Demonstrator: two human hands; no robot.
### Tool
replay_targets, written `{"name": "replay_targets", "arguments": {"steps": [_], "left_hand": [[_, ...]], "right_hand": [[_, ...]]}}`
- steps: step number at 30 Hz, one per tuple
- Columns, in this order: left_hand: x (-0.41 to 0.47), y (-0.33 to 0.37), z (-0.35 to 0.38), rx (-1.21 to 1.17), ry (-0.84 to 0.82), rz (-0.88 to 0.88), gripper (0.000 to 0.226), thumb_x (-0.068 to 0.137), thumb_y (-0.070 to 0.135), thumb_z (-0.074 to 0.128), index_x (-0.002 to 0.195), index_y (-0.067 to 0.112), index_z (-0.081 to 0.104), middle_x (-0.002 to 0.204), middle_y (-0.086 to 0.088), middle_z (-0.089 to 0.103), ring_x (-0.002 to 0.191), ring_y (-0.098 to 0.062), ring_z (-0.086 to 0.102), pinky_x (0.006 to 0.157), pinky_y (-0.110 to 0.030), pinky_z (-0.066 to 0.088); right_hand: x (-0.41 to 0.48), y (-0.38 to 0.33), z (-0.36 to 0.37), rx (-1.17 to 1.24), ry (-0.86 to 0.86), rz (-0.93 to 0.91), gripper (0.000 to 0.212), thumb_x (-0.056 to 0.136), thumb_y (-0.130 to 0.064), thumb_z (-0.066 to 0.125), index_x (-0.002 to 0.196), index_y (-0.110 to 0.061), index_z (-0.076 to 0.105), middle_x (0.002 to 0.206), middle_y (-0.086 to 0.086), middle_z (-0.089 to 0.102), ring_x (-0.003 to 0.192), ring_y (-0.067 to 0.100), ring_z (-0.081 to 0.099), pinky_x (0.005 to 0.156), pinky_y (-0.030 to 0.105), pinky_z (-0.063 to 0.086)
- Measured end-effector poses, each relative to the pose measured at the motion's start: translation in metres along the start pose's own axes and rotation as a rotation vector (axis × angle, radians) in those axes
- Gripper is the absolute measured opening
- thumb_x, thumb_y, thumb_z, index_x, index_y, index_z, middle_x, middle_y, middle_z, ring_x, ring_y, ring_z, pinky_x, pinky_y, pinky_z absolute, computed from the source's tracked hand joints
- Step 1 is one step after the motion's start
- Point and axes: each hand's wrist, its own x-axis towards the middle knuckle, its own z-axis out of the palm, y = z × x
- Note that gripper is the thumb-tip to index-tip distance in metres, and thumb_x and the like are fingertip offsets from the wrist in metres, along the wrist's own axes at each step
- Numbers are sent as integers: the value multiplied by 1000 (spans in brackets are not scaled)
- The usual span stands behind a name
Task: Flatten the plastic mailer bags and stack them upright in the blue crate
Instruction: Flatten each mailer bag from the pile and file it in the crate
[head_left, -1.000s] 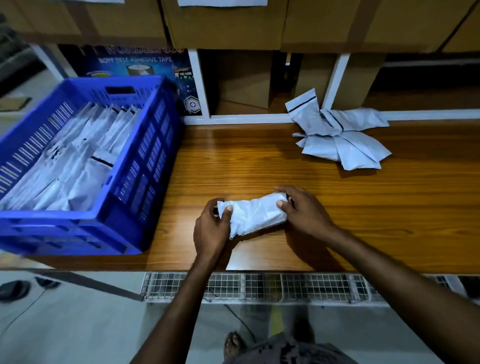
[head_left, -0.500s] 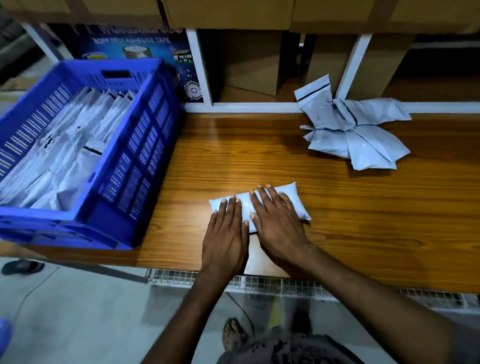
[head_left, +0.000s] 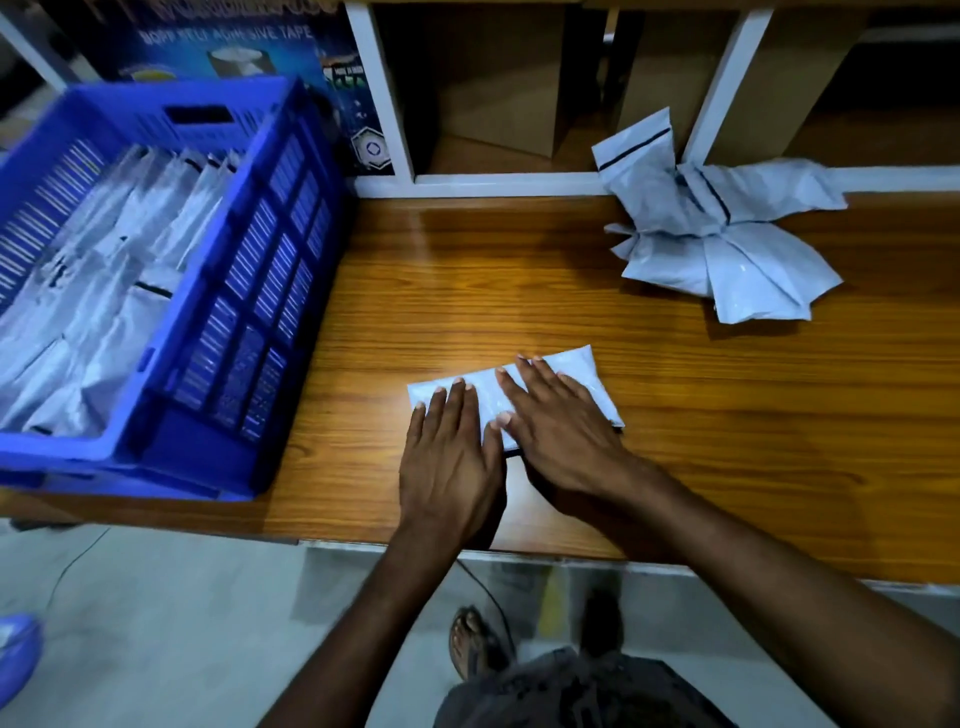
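Your left hand (head_left: 451, 453) and right hand (head_left: 558, 423) lie flat with straight fingers, pressing the white rectangular plastic mailer bag (head_left: 582, 370) onto the brown wooden table (head_left: 519, 291), near the blue plastic crate (head_left: 270, 244).

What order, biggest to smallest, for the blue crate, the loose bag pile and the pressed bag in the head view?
1. blue crate
2. loose bag pile
3. pressed bag, partly hidden by the left hand and right hand

view: head | faces: forward-down | range: close above table (head_left: 519, 291)
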Motion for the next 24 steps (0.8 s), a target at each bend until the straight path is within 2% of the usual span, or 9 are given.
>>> {"name": "replay_targets", "arguments": {"steps": [2,5,9,13,15,18,22,24], "left_hand": [[13,10,1,-5,-11,24,65,106,41,15,159,8,33,168,-9,25,157,-26,19,127,-41,11],[20,10,14,0,-28,73,61,109,36,17,163,8,22,170,-8,16,159,-26,12,128,-43,14],[11,3,22,13,11,108,57,110,34,26,162,10,25,170,-7,20,158,-24,13,127,-45,18],[27,1,23,-1,9,98,58,110,36,26,162,10,26,170,-7,19,159,-24,12,126,-46,19],[26,0,22,-10,3,101,60,110,38,24,162,11,25,171,-7,17,159,-24,11,126,-47,20],[19,-4,21,-33,3,79,62,110,46,26,164,16,22,172,-4,13,159,-20,7,127,-40,13],[24,-8,21,-27,3,58,64,109,49,31,163,15,25,170,-8,20,158,-24,14,126,-46,22],[15,-10,21,-44,-9,52,68,108,54,32,164,16,22,171,-6,17,159,-21,11,127,-43,19]], "right_hand": [[3,8,-7,-32,46,38,58,109,-45,17,162,-23,17,170,0,6,157,16,-5,126,39,3],[0,16,-3,-68,67,118,61,107,-50,6,163,-27,8,171,-2,0,156,16,-11,126,45,-3],[-5,18,6,-88,92,106,62,107,-51,7,163,-25,7,171,3,0,157,19,-7,127,46,-1],[11,23,7,-94,106,126,60,108,-49,12,163,-25,7,170,7,0,157,20,-7,127,46,0],[11,24,5,-68,82,110,61,107,-50,11,163,-26,4,170,6,-4,156,19,-10,127,45,-2],[8,24,6,-72,84,110,62,108,-52,10,163,-25,2,170,7,-6,156,19,-11,127,45,-2],[15,29,1,-56,47,101,64,107,-55,7,163,-24,2,170,6,-5,156,18,-12,126,44,-7],[7,30,3,-48,43,96,65,106,-57,4,163,-26,0,170,3,-8,156,17,-14,126,45,-5]]}}
